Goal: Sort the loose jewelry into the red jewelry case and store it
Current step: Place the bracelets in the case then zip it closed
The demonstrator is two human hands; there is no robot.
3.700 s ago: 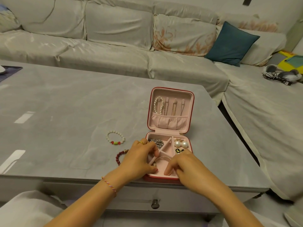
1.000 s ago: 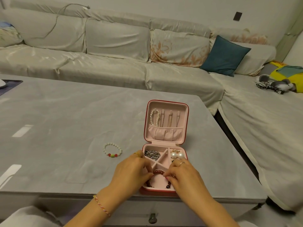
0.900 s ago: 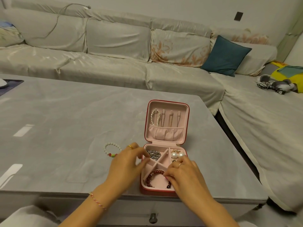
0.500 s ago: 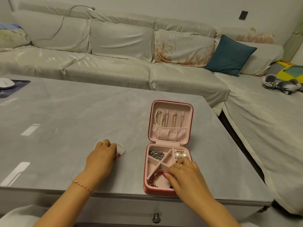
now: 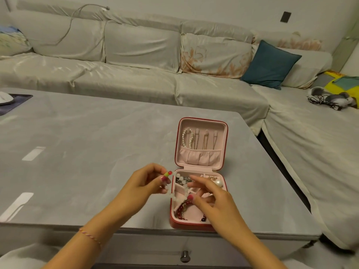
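Grey table [image 5: 81, 144], open red jewelry case [image 5: 194, 226], white bead bracelet [image 5: 175, 188] stretched between both grips, left hand [image 5: 143, 186], right hand [image 5: 210, 199]

The grey tabletop [image 5: 87, 152] carried the open red jewelry case [image 5: 191, 225] near its front edge. A dark mat [image 5: 16, 102] lay at its far left corner

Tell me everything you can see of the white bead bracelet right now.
The white bead bracelet is a loop of round, milky, translucent-looking beads with a red and a yellow-green bead at its top. It is lifted off the table and stretched between the left hand and the right hand, above the left edge of the open red jewelry case.
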